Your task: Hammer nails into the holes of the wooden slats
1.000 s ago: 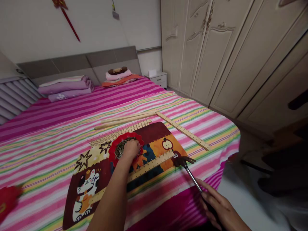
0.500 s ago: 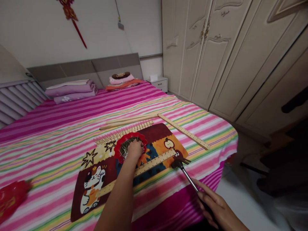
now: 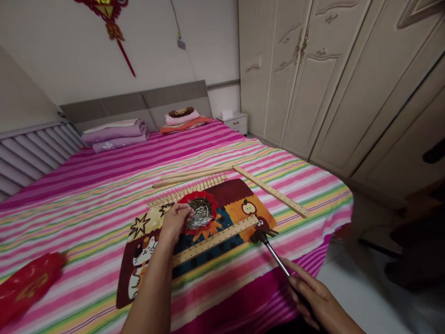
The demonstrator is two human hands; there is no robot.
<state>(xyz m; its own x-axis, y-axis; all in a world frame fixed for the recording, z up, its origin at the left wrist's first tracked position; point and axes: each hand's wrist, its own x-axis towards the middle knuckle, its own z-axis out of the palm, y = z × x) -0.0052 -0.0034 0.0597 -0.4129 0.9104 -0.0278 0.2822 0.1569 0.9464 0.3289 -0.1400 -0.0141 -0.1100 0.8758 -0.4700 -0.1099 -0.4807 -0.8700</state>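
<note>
My left hand (image 3: pixel 175 219) is closed in a pinch at the left rim of a red scalloped bowl (image 3: pixel 214 204). What its fingers hold, if anything, is too small to make out. Loose nails (image 3: pixel 201 214) lie heaped in the bowl. My right hand (image 3: pixel 311 292) is wrapped round the dark grip of a claw hammer (image 3: pixel 274 254), whose head rests by the mat's near right corner. Across the patterned mat (image 3: pixel 229 190) lies a wooden strip (image 3: pixel 222 235) with a row of holes or nails, partly behind my left forearm.
A wooden strip studded with upright nails (image 3: pixel 187 189) lies behind the bowl. Plain strips (image 3: pixel 194 173) and a drilled strip (image 3: pixel 271 190) lie farther back and right. A red packet (image 3: pixel 31 283) is at the left. Folded bedding (image 3: pixel 116 134) sits by the headboard, wardrobe (image 3: pixel 278 69) behind.
My left hand has come out of the nails and moved left to the bowl's rim, uncovering the nails. My right hand keeps the hammer in place. The view has shifted slightly.
</note>
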